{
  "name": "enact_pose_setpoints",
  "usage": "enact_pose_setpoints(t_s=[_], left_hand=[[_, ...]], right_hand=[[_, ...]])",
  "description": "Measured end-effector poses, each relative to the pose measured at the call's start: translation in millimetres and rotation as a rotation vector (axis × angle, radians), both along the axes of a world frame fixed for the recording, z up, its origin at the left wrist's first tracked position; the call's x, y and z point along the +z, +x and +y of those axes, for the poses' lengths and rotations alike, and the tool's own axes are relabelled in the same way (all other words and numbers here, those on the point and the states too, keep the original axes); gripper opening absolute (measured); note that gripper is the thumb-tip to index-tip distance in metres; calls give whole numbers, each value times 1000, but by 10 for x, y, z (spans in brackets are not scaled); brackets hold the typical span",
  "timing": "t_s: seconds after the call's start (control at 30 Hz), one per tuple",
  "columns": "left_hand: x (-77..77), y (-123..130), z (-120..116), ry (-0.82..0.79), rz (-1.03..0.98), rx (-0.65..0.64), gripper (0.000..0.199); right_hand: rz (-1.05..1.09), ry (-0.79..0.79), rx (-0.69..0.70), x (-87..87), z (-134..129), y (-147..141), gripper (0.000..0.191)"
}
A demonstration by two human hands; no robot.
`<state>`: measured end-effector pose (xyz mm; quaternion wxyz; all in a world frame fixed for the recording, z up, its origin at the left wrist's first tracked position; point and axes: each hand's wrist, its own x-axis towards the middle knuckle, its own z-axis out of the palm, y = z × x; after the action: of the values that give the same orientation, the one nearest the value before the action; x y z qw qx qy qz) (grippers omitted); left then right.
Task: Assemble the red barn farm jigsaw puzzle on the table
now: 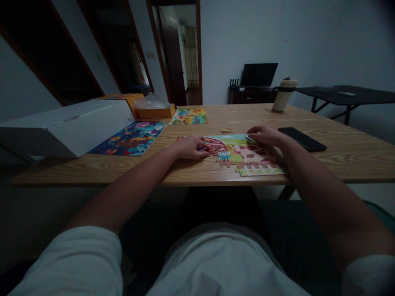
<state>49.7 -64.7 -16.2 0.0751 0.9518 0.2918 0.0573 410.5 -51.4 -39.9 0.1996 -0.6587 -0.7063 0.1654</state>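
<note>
Head view, sole camera. Hands: two, both bare, over one wooden bench (216,177). One partly assembled jigsaw puzzle (243,153) lies flat near the bench's close edge, between and beneath the hands. Its picture shows one red barn, one patchy brown-spotted animal and a white picket fence; the lower left border is stepped, with tabs exposed.

Left hand (193,147): fingers bent, fingertips down at the barn part; cannot tell whether a piece is gripped. Right hand (263,135): thumb and fingers narrow, at the puzzle's far edge; contents of the pinch too small to tell.

Loose pieces (226,130): at least one, yellowish, just beyond the puzzle; exact count unclear.

Also on the bench: one black smartphone (301,139), right of the right hand; one cream tumbler (284,96) with a dark handle, far right; two colourful picture sheets to the left, one dark blue sheet (131,139) and one yellow-green sheet (189,116); one white box (70,119); one orange tray (156,113) bearing clear plastic wrap (152,101).
</note>
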Motion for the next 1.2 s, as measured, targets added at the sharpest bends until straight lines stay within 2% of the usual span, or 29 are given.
enact_pose_setpoints(t_s=[0.43,0.63,0.87,1.03,1.2], left_hand=[[36,27,-68,125,41,-58,31],[24,79,-103,198,-1,-96,25],[37,97,-150,231,49,-40,31],[-3,99,-108,266,80,-134,36],[-24,96,-57,210,60,-177,35]], right_hand=[[-21,-12,6,26,-20,-10,24],[6,-1,-1,-12,10,12,22],[18,9,-3,-11,7,12,21],[34,2,-16,-13,0,-2,20],[56,40,-24,-37,20,24,20]])
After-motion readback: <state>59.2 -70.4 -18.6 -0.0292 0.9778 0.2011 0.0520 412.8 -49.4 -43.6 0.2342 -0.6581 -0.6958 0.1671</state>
